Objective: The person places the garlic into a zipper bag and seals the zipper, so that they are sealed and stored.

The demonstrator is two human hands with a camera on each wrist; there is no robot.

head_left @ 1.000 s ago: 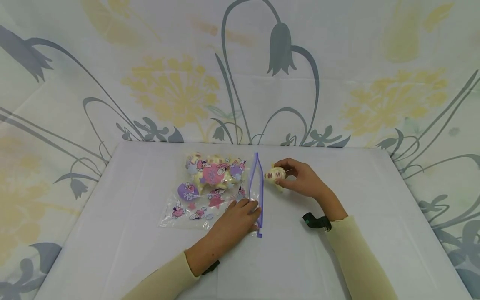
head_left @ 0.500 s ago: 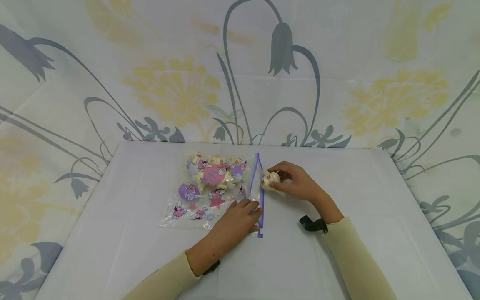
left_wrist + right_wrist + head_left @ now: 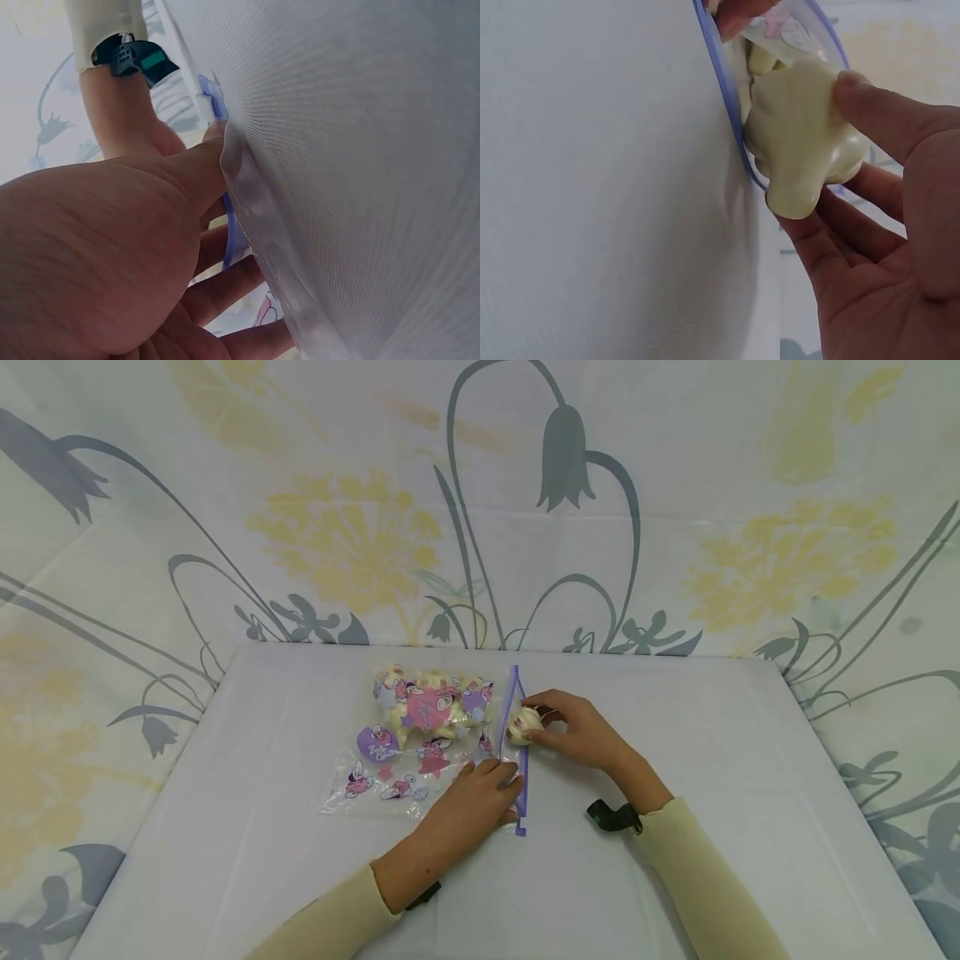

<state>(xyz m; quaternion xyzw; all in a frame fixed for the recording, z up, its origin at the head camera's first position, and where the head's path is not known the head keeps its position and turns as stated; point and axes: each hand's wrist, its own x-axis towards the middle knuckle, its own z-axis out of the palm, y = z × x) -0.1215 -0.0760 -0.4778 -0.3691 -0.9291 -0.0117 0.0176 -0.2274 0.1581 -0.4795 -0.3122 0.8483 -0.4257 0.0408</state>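
Observation:
A clear zip bag (image 3: 412,785) with a purple zip edge and pink and purple prints lies on the white table. Its mouth gapes to the right, and several pale lumps show inside. My left hand (image 3: 472,802) holds the near part of the bag beside the mouth; in the left wrist view its thumb (image 3: 199,169) lies at the zip edge. My right hand (image 3: 581,731) pinches a cream garlic bulb (image 3: 524,725) with reddish streaks, right at the bag's mouth. In the right wrist view, the garlic bulb (image 3: 799,139) sits between thumb and fingers, its stem towards the camera.
A white table (image 3: 247,860) lies under the bag and hands. A curtain with grey and yellow flower prints (image 3: 566,460) hangs behind its far edge. Black devices are strapped at both wrists, the right wrist camera (image 3: 611,816) being the plainer one.
My right hand has moved left with the garlic bulb, from beside the bag to its mouth, and the bulb has turned in the fingers. My left hand and the bag have barely moved.

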